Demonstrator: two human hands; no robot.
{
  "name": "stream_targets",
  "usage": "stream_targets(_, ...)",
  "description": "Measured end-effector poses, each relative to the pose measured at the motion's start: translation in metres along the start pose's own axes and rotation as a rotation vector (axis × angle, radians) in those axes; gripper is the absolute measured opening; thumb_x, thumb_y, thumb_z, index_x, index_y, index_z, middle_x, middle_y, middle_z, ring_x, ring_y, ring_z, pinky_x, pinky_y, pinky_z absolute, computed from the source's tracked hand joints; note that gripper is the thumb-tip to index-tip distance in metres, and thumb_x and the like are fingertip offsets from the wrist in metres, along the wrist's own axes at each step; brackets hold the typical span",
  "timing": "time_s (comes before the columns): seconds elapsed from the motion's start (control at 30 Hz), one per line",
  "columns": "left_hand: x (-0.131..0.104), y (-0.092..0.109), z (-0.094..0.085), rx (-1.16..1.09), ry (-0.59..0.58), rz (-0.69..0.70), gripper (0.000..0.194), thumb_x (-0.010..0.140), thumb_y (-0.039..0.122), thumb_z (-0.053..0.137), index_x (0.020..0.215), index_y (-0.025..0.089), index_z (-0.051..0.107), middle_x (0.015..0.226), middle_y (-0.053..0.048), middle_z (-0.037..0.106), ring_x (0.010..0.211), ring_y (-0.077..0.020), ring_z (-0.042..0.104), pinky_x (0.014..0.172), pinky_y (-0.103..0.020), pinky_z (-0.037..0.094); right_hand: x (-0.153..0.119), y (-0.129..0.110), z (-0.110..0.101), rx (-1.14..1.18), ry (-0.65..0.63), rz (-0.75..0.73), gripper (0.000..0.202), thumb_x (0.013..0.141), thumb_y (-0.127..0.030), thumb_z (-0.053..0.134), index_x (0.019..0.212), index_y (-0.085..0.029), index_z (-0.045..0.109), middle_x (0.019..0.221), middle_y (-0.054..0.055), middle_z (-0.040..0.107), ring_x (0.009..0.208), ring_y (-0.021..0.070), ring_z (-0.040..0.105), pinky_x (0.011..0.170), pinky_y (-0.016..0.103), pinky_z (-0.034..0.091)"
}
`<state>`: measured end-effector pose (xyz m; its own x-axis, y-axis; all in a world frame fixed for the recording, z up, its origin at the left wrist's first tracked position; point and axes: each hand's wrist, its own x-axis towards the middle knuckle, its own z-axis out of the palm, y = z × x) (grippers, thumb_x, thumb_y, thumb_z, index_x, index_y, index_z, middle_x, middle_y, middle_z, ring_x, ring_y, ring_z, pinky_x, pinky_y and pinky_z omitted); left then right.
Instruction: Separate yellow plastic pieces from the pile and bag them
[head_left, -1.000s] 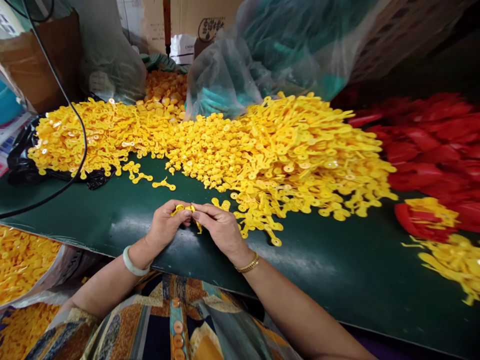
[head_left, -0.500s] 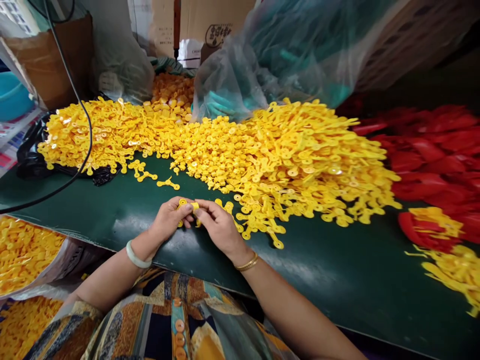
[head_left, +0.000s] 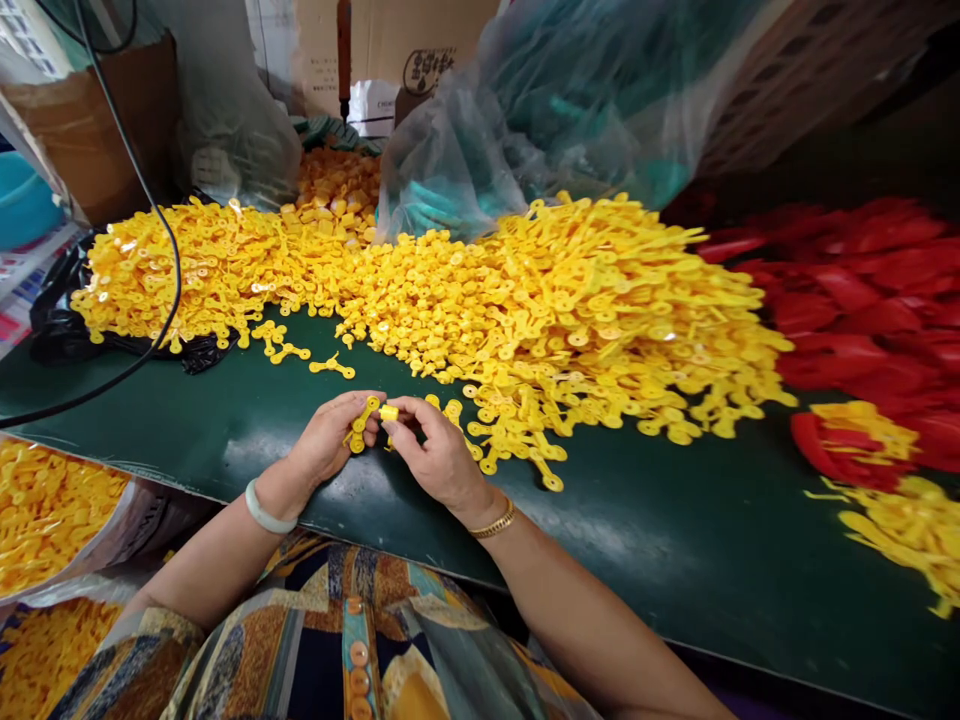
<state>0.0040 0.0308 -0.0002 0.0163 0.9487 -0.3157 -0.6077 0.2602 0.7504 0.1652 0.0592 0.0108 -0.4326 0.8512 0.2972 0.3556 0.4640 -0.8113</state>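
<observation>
Over the near part of the green table, my left hand (head_left: 330, 435) is closed on a yellow plastic linkage piece (head_left: 361, 425) with round, holed ends. Close beside it, my right hand (head_left: 439, 450) pinches a small yellow cylindrical part (head_left: 388, 412) between thumb and fingers. The cylinder sits right by the linkage piece; whether they touch I cannot tell. Behind my hands lies a heap of small yellow parts (head_left: 420, 300). To its right rises a larger pile of longer yellow pieces (head_left: 600, 300), some of them lying just past my right hand.
Another yellow pile (head_left: 180, 265) lies on black plastic at left, with a black cable (head_left: 169, 250) hanging in front. Red plastic parts (head_left: 862, 300) cover the far right, near a red bowl-like piece (head_left: 832, 450). Sacks of yellow parts (head_left: 52, 510) stand below the table's left edge.
The linkage piece has turned in my left hand and shows more of its length. The cylinder and linkage are slightly farther apart. The whole view has shifted a little.
</observation>
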Motion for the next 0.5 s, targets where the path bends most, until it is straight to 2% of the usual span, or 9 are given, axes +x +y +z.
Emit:
stream_targets(0.33,0.0,-0.011,-0.004,0.171,-0.053,0.105,0.043,0.078,0.041,0.072,0.11,0.013,0.071,0.08,-0.005,0.067,0.066,-0.011,0.059,0.068,-0.027,0.049,0.001,0.006,0.006,-0.085,0.013,-0.003,0.017,0.092,-0.03,0.054,0.104,-0.021,0.061,0.094,0.007,0.071,0.083,0.0199,0.066,0.078,0.034,0.053)
stream_targets(0.5,-0.004,-0.014,-0.004,0.42,-0.039,0.293,0.038,0.082,0.038,0.067,0.115,0.019,0.071,0.091,-0.004,0.063,0.075,-0.0124,0.059,0.074,-0.028,0.048,-0.002,0.008,0.008,-0.071,0.059,0.042,0.02,0.092,-0.034,0.053,0.105,-0.021,0.061,0.096,0.008,0.071,0.086,0.0216,0.066,0.079,0.036,0.053)
